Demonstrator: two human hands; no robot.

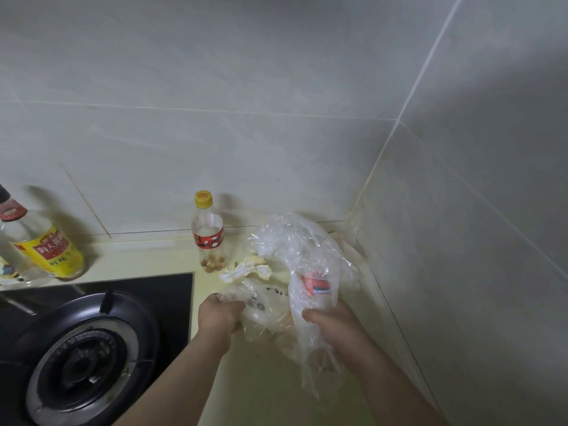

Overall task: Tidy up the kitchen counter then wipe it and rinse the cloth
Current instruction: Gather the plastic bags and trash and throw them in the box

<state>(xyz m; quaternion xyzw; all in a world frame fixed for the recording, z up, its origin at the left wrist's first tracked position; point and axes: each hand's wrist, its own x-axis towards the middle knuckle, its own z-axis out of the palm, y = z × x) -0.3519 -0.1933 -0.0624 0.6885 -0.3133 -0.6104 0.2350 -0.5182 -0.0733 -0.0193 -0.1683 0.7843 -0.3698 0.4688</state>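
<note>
On the pale yellow counter [264, 382], in the corner by the tiled walls, lie crumpled plastic bags. My left hand [219, 315] grips a whitish printed bag [264, 305] at its left side. My right hand [330, 325] grips a clear plastic bag [301, 247] that rises above the counter and holds a small red and blue packet [316, 285]. Crumpled white and yellow paper [246, 270] lies just behind the bags. No cloth is in view.
A small clear bottle [208, 233] with a yellow cap and red label stands against the back wall. A black gas hob [83, 352] fills the lower left. A yellow-labelled bottle [46, 244] stands behind it at far left.
</note>
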